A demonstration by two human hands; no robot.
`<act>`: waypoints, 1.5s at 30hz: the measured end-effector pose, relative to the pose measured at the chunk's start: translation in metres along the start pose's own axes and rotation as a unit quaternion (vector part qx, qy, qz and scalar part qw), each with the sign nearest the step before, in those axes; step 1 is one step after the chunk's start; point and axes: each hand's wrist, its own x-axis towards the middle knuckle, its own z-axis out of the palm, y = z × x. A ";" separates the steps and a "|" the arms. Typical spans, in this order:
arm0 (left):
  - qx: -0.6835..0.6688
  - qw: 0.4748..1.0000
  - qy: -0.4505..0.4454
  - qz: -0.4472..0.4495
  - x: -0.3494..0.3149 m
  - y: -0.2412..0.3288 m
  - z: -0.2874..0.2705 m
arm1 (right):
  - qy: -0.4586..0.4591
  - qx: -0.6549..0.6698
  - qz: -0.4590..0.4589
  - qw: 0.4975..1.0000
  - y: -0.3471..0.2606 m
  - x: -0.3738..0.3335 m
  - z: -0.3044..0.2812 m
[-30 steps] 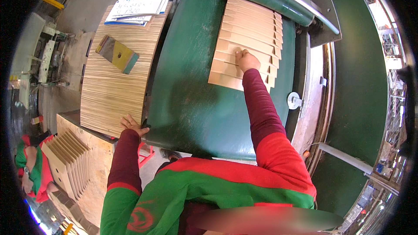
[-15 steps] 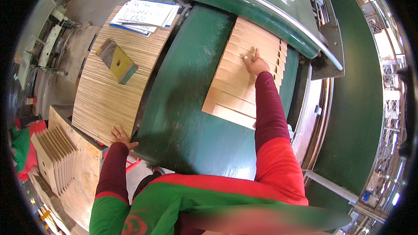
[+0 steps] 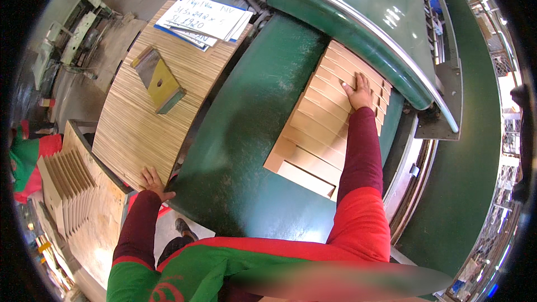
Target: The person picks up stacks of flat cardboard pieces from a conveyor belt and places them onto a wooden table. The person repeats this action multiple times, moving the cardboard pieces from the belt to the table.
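My right hand (image 3: 359, 94) lies flat, fingers spread, on a row of overlapping brown cardboard sheets (image 3: 316, 126). The sheets are fanned like shingles on a green conveyor belt (image 3: 229, 151), their far end close to a green roller (image 3: 349, 42). At the left, my left hand (image 3: 154, 183) rests with fingers apart on the near edge of a wood-grain tabletop (image 3: 145, 140). Neither hand grips anything.
A block with yellow and bare sides (image 3: 159, 81) and handwritten paper sheets (image 3: 207, 19) lie on the tabletop. Slotted cardboard pieces (image 3: 67, 187) stand on a plywood surface at far left, beside another person's green and red sleeve (image 3: 33, 159). A metal bar (image 3: 391, 45) spans the roller.
The view has shifted. My right hand has slid farther along the cardboard sheets toward the roller, and its fingers have spread flat. My left hand stays at the tabletop's edge.
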 end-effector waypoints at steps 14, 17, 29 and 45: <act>-0.039 0.998 0.042 0.018 0.001 -0.006 0.012 | -0.034 -0.054 0.092 0.994 -0.030 -0.059 0.018; -0.049 0.997 0.052 0.013 0.000 -0.004 0.013 | -0.045 -0.050 0.102 0.992 -0.046 -0.077 0.019; -0.158 0.806 0.245 0.514 -0.004 -0.046 0.170 | -0.042 -0.051 0.167 0.984 -0.143 -0.244 0.017; 0.641 -0.471 0.585 -0.156 -0.049 -0.058 0.269 | -0.094 -0.053 0.174 0.979 -0.246 -0.438 -0.013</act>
